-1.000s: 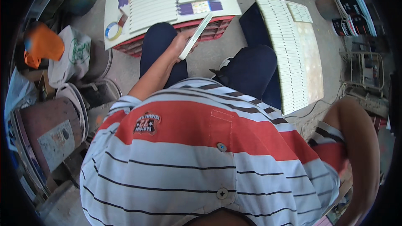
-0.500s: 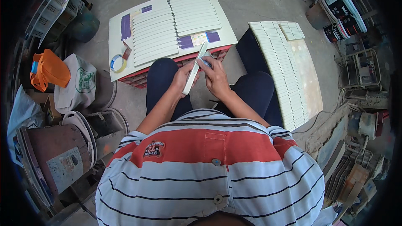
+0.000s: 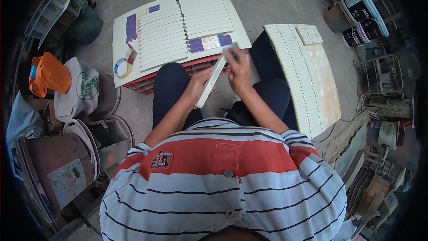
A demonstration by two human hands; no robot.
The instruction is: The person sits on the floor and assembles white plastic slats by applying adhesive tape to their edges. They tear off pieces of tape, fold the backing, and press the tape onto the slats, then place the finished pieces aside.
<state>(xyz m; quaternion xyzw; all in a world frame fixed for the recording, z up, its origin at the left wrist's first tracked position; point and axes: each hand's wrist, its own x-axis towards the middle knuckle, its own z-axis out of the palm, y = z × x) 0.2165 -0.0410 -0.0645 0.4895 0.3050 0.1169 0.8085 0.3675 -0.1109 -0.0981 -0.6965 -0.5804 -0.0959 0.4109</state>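
My left hand [image 3: 196,86] is closed round the lower part of a long cream strip [image 3: 210,83], which slants up and to the right above my knees. At the strip's far end is my right hand [image 3: 240,69], its fingers bent and smeared by motion. They pinch a small pale grey piece [image 3: 230,47] against the strip; its kind is too blurred to tell. Just ahead lies a white board [image 3: 243,40] bearing two stacked rows of similar cream strips [image 3: 162,38] and purple patches. A roll of tape [image 3: 122,68] rests on its near left corner.
Under the board is a red crate [image 3: 142,86]. To my right, a low dark-sided stand [image 3: 266,58] carries many dotted cream strips [image 3: 296,69]. An orange bag [image 3: 52,75] and a white sack [image 3: 80,87] sit at the left. Paint buckets [image 3: 363,11] stand at far right.
My right hand has slid up and away along the strip to its far end, carrying the grey piece. The left hand still holds the strip, which has shifted slightly.
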